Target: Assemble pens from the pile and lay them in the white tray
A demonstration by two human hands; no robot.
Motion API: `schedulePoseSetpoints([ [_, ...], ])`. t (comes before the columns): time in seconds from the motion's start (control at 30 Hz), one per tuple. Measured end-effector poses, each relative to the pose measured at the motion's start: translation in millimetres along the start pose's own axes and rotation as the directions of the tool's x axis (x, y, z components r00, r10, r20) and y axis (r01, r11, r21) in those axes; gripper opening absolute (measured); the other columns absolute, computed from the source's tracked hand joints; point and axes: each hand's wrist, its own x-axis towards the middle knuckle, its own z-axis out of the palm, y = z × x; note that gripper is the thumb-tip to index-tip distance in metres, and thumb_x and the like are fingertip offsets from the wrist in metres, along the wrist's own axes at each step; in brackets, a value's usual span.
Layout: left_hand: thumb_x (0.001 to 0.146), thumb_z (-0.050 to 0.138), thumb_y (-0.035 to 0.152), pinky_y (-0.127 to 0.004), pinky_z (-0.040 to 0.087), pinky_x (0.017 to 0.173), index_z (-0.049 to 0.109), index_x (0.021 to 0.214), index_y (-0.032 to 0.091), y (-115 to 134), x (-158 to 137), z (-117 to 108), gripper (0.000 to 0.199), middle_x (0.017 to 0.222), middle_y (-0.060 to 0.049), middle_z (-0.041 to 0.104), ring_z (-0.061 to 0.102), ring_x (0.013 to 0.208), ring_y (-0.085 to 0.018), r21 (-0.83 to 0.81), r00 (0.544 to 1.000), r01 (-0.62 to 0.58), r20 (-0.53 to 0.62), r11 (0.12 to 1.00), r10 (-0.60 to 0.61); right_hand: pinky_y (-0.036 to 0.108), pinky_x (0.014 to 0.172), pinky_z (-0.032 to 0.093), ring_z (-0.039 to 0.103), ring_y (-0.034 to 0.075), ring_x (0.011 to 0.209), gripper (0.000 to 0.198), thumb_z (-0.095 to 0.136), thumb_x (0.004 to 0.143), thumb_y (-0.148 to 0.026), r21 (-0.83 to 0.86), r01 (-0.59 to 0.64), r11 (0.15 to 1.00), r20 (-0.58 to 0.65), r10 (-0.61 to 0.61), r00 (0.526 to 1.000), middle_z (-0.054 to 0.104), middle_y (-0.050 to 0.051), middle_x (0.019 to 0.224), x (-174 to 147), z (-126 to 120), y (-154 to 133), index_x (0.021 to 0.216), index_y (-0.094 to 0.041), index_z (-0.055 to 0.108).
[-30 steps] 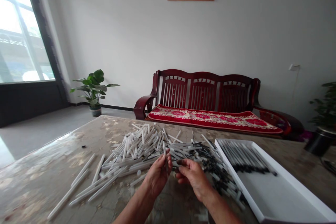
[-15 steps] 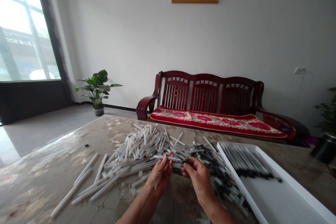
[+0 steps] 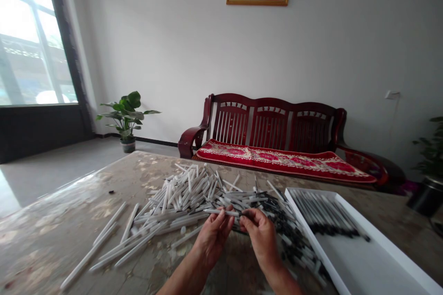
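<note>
My left hand (image 3: 216,233) is closed around a slim whitish pen (image 3: 212,211), its pale end sticking out to the left. At the pen's right end, the thumb and fingers of my right hand (image 3: 259,230) pinch a dark part, mostly hidden by the fingertips. Both hands are just above the table, close together. Behind them spreads a heap of white pen tubes (image 3: 187,189). Black pen parts (image 3: 294,235) lie piled to the right of my right hand.
A white tray (image 3: 367,267) on the right holds a row of black-ended pens (image 3: 325,212). Several loose white tubes (image 3: 92,253) lie at the left of the patterned table (image 3: 44,235). Beyond stand a red wooden bench (image 3: 270,124) and a potted plant (image 3: 128,115).
My left hand has shifted slightly right, towards my right hand, along with the pen. The right hand stays in nearly the same place, still pinching the pen's end.
</note>
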Motion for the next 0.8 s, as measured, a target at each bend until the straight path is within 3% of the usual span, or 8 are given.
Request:
schedulePoseSetpoints([
  [0.3, 0.088, 0.054, 0.000, -0.023, 0.062, 0.066, 0.057, 0.084, 0.013, -2, -3, 1, 0.014, 0.091, -0.010, 0.074, 0.074, 0.071, -0.014, 0.064, 0.999, -0.045, -0.001, 0.997, 0.045, 0.028, 0.063, 0.057, 0.070, 0.021, 0.069, 0.016, 0.067, 0.075, -0.035, -0.192, 0.155, 0.969, 0.049, -0.148, 0.988, 0.073, 0.004, 0.073, 0, -6, 7, 0.079, -0.021, 0.071],
  [0.53, 0.087, 0.056, 0.000, -0.022, 0.062, 0.067, 0.057, 0.084, 0.013, -5, -5, 2, 0.014, 0.094, -0.009, 0.074, 0.073, 0.071, -0.012, 0.074, 0.997, -0.081, 0.020, 0.994, 0.080, 0.024, 0.070, 0.053, 0.070, 0.019, 0.073, 0.011, 0.062, 0.082, -0.029, -0.467, 0.391, 0.793, 0.112, -0.385, 0.916, 0.074, 0.003, 0.078, 1, -14, 5, 0.081, -0.023, 0.071],
  [0.8, 0.086, 0.059, 0.001, -0.022, 0.062, 0.068, 0.058, 0.082, 0.013, -10, -11, 2, 0.013, 0.094, -0.009, 0.074, 0.072, 0.070, -0.011, 0.113, 0.992, -0.127, 0.030, 0.985, 0.124, 0.025, 0.061, 0.048, 0.068, 0.018, 0.067, 0.027, 0.046, 0.093, -0.039, -0.600, 0.440, 0.669, 0.185, -0.419, 0.889, 0.072, 0.004, 0.074, -4, -13, 3, 0.081, -0.022, 0.064],
])
